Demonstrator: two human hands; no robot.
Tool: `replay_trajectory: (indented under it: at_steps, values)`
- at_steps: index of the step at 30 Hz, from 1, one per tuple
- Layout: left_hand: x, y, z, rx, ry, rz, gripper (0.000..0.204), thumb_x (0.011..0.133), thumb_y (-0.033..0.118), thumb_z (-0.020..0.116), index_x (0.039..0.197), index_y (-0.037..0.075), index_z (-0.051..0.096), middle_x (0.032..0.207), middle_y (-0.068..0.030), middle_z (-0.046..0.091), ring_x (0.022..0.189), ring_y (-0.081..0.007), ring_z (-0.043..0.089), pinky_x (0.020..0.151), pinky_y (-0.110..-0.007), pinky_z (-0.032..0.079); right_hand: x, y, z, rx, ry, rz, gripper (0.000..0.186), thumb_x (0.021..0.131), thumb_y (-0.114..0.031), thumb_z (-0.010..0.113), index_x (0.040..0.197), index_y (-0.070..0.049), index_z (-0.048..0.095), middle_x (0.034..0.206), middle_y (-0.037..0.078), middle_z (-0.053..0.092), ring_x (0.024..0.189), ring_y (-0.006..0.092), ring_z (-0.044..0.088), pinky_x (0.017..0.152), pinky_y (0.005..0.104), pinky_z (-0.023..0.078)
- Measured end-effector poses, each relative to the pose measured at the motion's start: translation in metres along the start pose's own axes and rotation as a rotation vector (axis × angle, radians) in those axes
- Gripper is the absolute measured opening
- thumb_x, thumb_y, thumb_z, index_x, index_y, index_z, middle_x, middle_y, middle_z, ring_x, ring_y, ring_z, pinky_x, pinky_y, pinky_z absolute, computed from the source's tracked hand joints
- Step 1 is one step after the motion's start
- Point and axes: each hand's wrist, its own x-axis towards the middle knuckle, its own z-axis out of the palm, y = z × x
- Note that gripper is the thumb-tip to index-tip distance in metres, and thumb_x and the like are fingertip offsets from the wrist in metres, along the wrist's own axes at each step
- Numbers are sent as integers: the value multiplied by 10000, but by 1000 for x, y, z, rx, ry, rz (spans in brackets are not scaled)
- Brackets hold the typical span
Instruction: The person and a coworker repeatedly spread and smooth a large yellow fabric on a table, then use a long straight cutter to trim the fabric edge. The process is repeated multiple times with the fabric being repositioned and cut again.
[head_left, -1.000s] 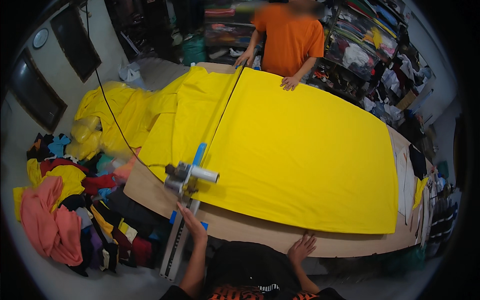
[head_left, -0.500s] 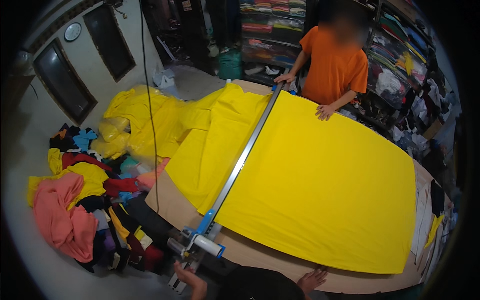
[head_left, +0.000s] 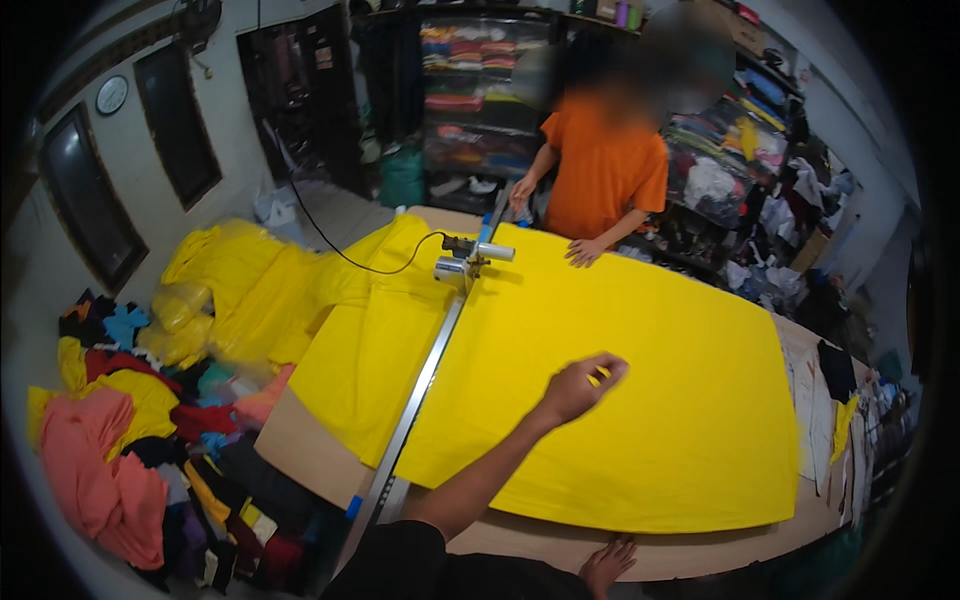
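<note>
A large yellow fabric sheet (head_left: 640,400) lies spread over the wooden table (head_left: 310,450). A long metal rail (head_left: 415,405) crosses it from near to far. At the rail's far part sits a cutting machine (head_left: 465,262) with a white handle and a black cable. My left hand (head_left: 585,388) hovers over the sheet, fingers loosely curled with a gap between thumb and fingers and nothing seen in them. Resting at the table's near edge, my right hand (head_left: 608,565) has its fingers spread, close to the sheet's hem.
Across the table a person in an orange shirt (head_left: 605,165) keeps one hand on the fabric, the other near the rail's end. Bunched yellow cloth (head_left: 240,285) lies left. Piled scraps (head_left: 100,470) fill the left floor. Shelves (head_left: 475,90) of folded cloth stand behind.
The cutting machine has travelled from the rail's near end to its far part. My left hand has moved from beside it to above the sheet. The view has shifted.
</note>
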Motion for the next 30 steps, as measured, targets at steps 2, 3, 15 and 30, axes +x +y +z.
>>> replay_trajectory:
  at_steps: [2,3,15,30]
  values:
    - [3,14,47,441,-358,-127,700,950,773,524,1188,167,781,1130,-75,793,1057,-286,746,946,-470,552,3,-2,-5,101,21,13,571,1015,-192,504,1504,103,489,1662,346,295,1611,479,145,1276,679,62]
    - [-3,14,64,598,-579,-136,771,903,835,506,1106,157,811,1078,-97,800,1052,-313,749,946,-500,543,3,-2,-7,146,24,22,568,1009,-190,516,1500,96,505,1656,344,313,1611,475,149,1282,665,59]
    - [-217,-123,-138,-261,-372,-822,457,1099,396,542,1246,8,736,1048,-153,787,1010,-232,768,1001,-336,565,52,-9,-64,641,607,111,298,918,112,484,1170,51,632,1360,243,568,1350,427,510,1186,505,372]
    - [-684,-186,-158,328,408,-1294,703,1105,597,406,1015,-22,729,860,-193,728,847,-410,612,811,-487,497,43,-404,5,-69,35,-1075,719,1088,-456,425,1637,0,342,1729,237,264,1625,392,194,1298,629,129]
